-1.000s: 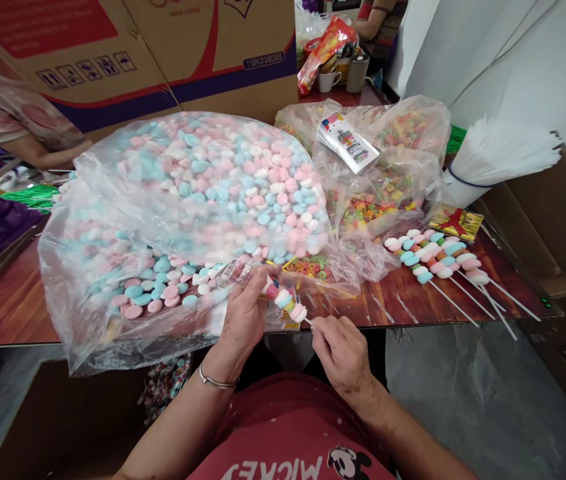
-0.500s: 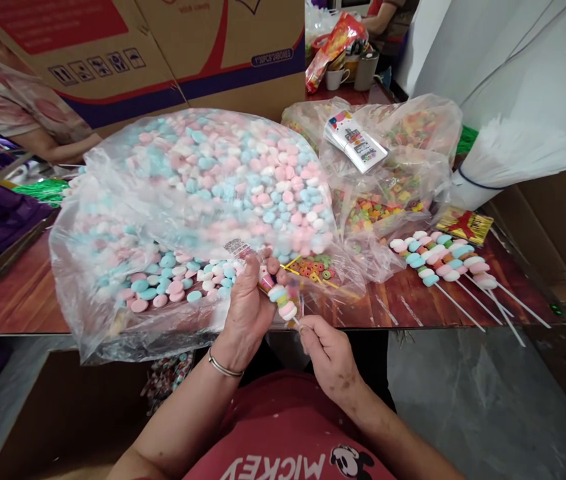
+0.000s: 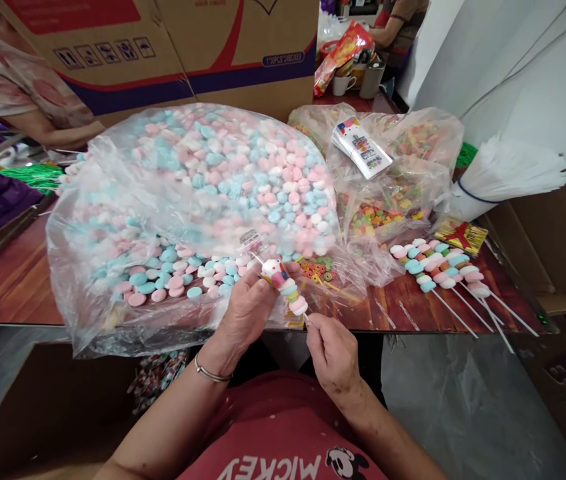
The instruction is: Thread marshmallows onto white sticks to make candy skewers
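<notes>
In the head view my left hand (image 3: 249,305) is closed around a small printed plastic bag (image 3: 273,270) with a clear, labelled end. A candy skewer (image 3: 293,297) of pastel marshmallows and gummy rings sits partly in the bag, its lower marshmallows showing at the mouth. My right hand (image 3: 333,350) pinches the white stick just below the lowest marshmallow. Behind my hands, pink, blue and white marshmallows (image 3: 163,280) spill from a large clear bag (image 3: 83,253). Gummy rings (image 3: 317,270) lie just beyond my left fingers. Several finished-looking skewers (image 3: 435,267) lie together at the right.
Flat printed bags (image 3: 363,148) rest on bags of gummy rings (image 3: 380,212). A white tub of sticks (image 3: 477,197) stands by a gold packet (image 3: 461,235). A big carton (image 3: 243,87) blocks the back. A co-worker's arm (image 3: 63,133) is at the left.
The skewer and printed bag have turned in my hands, so the bag's coloured print now faces up. Both hands shifted slightly. The yellow strip near my left fingers is less visible.
</notes>
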`<move>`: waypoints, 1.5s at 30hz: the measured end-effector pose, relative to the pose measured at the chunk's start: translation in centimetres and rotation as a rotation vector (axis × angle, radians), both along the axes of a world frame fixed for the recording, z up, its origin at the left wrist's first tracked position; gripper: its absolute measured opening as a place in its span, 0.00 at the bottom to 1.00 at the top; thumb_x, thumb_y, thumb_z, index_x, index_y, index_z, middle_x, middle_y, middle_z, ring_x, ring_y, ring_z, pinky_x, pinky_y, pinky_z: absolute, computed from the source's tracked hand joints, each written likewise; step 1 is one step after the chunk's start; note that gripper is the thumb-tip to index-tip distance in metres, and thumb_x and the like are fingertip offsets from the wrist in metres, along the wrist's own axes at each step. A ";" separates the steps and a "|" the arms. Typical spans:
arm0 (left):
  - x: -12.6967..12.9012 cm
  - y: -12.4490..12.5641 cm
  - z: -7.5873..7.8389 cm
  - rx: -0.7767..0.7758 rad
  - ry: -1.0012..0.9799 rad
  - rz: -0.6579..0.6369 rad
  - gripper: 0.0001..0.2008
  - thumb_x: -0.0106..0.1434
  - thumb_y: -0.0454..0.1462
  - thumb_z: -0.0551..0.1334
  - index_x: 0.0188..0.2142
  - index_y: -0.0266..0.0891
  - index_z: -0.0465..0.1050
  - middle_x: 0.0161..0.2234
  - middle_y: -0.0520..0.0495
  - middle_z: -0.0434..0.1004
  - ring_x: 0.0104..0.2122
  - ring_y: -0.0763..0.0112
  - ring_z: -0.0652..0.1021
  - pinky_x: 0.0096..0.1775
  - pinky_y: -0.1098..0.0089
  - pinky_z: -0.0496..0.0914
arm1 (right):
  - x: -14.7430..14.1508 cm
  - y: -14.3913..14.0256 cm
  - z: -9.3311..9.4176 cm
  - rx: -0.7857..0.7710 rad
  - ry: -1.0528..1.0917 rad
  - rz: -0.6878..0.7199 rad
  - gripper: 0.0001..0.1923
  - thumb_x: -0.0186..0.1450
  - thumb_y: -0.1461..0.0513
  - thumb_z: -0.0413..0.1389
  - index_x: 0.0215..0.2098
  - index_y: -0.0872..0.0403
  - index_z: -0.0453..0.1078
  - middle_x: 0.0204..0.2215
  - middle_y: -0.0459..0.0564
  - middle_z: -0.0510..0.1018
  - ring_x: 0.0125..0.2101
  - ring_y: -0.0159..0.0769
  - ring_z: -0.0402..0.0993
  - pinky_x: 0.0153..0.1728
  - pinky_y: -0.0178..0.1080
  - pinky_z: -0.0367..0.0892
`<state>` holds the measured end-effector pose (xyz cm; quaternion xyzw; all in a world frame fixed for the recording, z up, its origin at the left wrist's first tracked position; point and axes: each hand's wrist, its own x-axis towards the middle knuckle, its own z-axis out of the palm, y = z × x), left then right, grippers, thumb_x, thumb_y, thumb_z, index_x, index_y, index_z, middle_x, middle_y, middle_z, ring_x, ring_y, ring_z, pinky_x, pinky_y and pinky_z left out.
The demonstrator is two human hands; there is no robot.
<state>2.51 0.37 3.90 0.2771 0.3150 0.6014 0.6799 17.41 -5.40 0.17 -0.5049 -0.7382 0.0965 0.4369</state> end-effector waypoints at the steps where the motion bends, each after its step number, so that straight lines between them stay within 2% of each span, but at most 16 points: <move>1: -0.5 0.3 0.3 0.014 -0.001 0.017 0.26 0.45 0.50 0.75 0.40 0.38 0.76 0.40 0.41 0.81 0.42 0.58 0.80 0.42 0.64 0.73 | 0.0 0.1 0.1 0.041 -0.032 -0.006 0.11 0.67 0.69 0.47 0.34 0.54 0.69 0.20 0.45 0.74 0.20 0.31 0.66 0.25 0.35 0.61; 3: -1.4 0.9 0.9 0.023 -0.010 0.071 0.28 0.45 0.52 0.74 0.40 0.37 0.76 0.42 0.39 0.81 0.45 0.55 0.79 0.45 0.61 0.73 | -0.1 0.2 0.2 0.097 -0.068 0.004 0.11 0.67 0.70 0.47 0.35 0.54 0.69 0.19 0.44 0.73 0.18 0.30 0.64 0.24 0.35 0.60; 6: -2.4 2.2 1.3 -0.013 -0.054 0.167 0.27 0.46 0.54 0.73 0.38 0.37 0.76 0.39 0.41 0.82 0.43 0.56 0.81 0.45 0.60 0.74 | -0.4 0.2 -0.1 0.145 -0.110 0.046 0.12 0.66 0.71 0.47 0.38 0.54 0.70 0.19 0.43 0.72 0.19 0.29 0.65 0.25 0.36 0.59; 12: -1.8 3.1 1.7 -0.039 -0.063 0.209 0.16 0.46 0.42 0.76 0.28 0.38 0.73 0.20 0.58 0.71 0.23 0.75 0.77 0.31 0.73 0.74 | -0.8 -0.2 -0.8 0.200 -0.183 0.024 0.11 0.66 0.71 0.49 0.41 0.54 0.70 0.20 0.44 0.73 0.21 0.31 0.67 0.26 0.38 0.56; 14: -1.3 2.9 1.8 -0.003 -0.054 0.214 0.16 0.48 0.41 0.75 0.25 0.38 0.69 0.19 0.59 0.68 0.21 0.79 0.75 0.29 0.75 0.72 | -1.0 -0.4 -0.6 0.103 -0.122 0.045 0.10 0.67 0.70 0.48 0.40 0.54 0.70 0.22 0.46 0.75 0.22 0.31 0.69 0.26 0.37 0.58; 16: -0.9 2.7 1.9 0.018 -0.068 0.238 0.17 0.49 0.40 0.75 0.24 0.38 0.68 0.20 0.59 0.67 0.20 0.80 0.73 0.28 0.75 0.72 | -1.2 -0.8 -0.3 -0.112 0.014 0.116 0.10 0.69 0.67 0.47 0.37 0.54 0.70 0.22 0.46 0.75 0.22 0.30 0.68 0.26 0.35 0.60; 18: -0.9 2.7 2.0 0.009 -0.091 0.242 0.16 0.48 0.41 0.75 0.26 0.38 0.69 0.23 0.58 0.71 0.20 0.81 0.72 0.27 0.75 0.71 | -1.5 -1.1 0.0 -0.368 0.200 0.211 0.11 0.70 0.64 0.45 0.35 0.54 0.68 0.19 0.42 0.70 0.19 0.28 0.64 0.23 0.32 0.59; 20: -1.2 2.9 1.9 -0.017 -0.123 0.165 0.19 0.46 0.44 0.76 0.29 0.38 0.72 0.27 0.55 0.75 0.20 0.80 0.72 0.25 0.75 0.70 | -1.7 -1.3 0.1 -0.543 0.357 0.277 0.13 0.71 0.60 0.43 0.35 0.53 0.67 0.17 0.39 0.63 0.17 0.26 0.59 0.21 0.31 0.57; 23: -1.7 3.3 1.8 -0.028 -0.175 -0.039 0.23 0.44 0.47 0.77 0.34 0.35 0.76 0.25 0.53 0.74 0.21 0.80 0.70 0.24 0.76 0.67 | -1.9 -1.2 -0.1 -0.621 0.477 0.272 0.14 0.71 0.56 0.43 0.35 0.53 0.67 0.16 0.38 0.60 0.17 0.27 0.57 0.21 0.32 0.56; 26: -1.7 3.4 1.8 -0.016 -0.212 -0.128 0.17 0.49 0.43 0.75 0.34 0.35 0.75 0.20 0.57 0.64 0.19 0.81 0.67 0.23 0.77 0.65 | -2.0 -1.0 -0.2 -0.663 0.579 0.251 0.15 0.69 0.54 0.45 0.33 0.53 0.66 0.17 0.39 0.60 0.18 0.27 0.56 0.20 0.32 0.55; 34: 0.1 2.6 1.4 0.020 -0.104 0.096 0.20 0.48 0.44 0.76 0.34 0.34 0.74 0.20 0.59 0.63 0.18 0.82 0.66 0.24 0.76 0.65 | -2.7 -0.7 0.5 -0.957 1.158 0.257 0.12 0.66 0.55 0.50 0.30 0.53 0.65 0.12 0.34 0.52 0.13 0.23 0.42 0.14 0.30 0.41; 36: 0.8 2.1 1.2 0.040 -0.073 0.126 0.19 0.49 0.43 0.75 0.34 0.34 0.74 0.19 0.59 0.62 0.17 0.82 0.65 0.24 0.75 0.66 | -2.7 -0.7 0.4 -0.909 1.077 0.236 0.11 0.66 0.56 0.49 0.30 0.53 0.65 0.13 0.34 0.53 0.12 0.23 0.43 0.14 0.30 0.43; 37: 1.1 1.9 1.1 0.042 -0.061 0.131 0.19 0.49 0.43 0.75 0.34 0.35 0.73 0.19 0.60 0.63 0.17 0.82 0.65 0.25 0.75 0.67 | -2.6 -0.6 0.3 -0.816 0.953 0.216 0.10 0.67 0.57 0.49 0.31 0.53 0.66 0.13 0.35 0.55 0.12 0.24 0.47 0.15 0.30 0.46; 42: 1.7 0.6 0.5 -0.006 0.016 0.066 0.16 0.52 0.41 0.73 0.37 0.37 0.72 0.20 0.57 0.69 0.21 0.76 0.72 0.27 0.72 0.70 | -1.3 0.2 -0.2 -0.020 0.144 0.019 0.09 0.66 0.67 0.50 0.32 0.55 0.72 0.17 0.43 0.69 0.18 0.28 0.62 0.23 0.34 0.57; 43: 1.5 0.5 0.4 -0.015 0.026 0.031 0.17 0.52 0.42 0.73 0.37 0.37 0.72 0.22 0.55 0.72 0.23 0.73 0.75 0.29 0.70 0.71 | -1.0 0.3 -0.2 0.056 0.068 0.005 0.10 0.66 0.68 0.49 0.32 0.55 0.72 0.17 0.44 0.70 0.18 0.28 0.63 0.24 0.34 0.58; 45: 0.7 0.6 0.3 -0.015 0.010 -0.022 0.21 0.50 0.46 0.74 0.38 0.37 0.74 0.27 0.49 0.78 0.30 0.65 0.80 0.34 0.66 0.74 | -0.5 0.3 -0.1 0.060 0.026 0.044 0.10 0.67 0.68 0.48 0.34 0.56 0.72 0.18 0.44 0.72 0.19 0.29 0.65 0.24 0.33 0.60</move>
